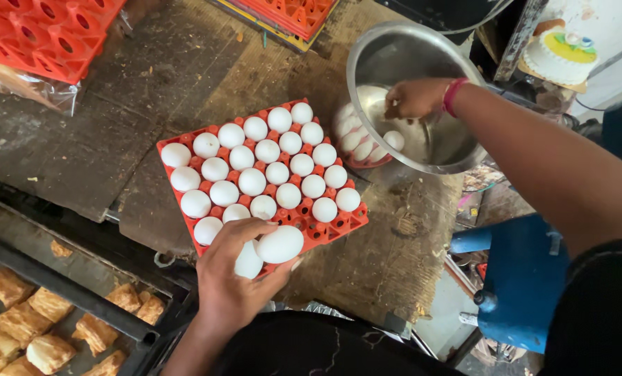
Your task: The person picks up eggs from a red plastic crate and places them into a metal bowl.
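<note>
- Head view: left hand [238, 275] at the near edge of the orange egg tray [339, 224], fingers curled around a white egg [280, 244]; a second egg [247, 263] sits under the palm, touching it.
- Tray lies on the worn wooden counter [185, 76], nearly full of white eggs in rows; near-right cups bare.
- Baked pastries [39, 327] on a dark rack at lower left, below the counter edge.
- Blue machine part [527, 278] at lower right.
- Right hand [415, 97] farther off, inside the steel bowl [394, 49], fingers pinched together; what it grips, can't tell.
- Bowl tilted, just beyond the tray's far-right corner.
- More orange trays [39, 35] at far left, well apart.
</note>
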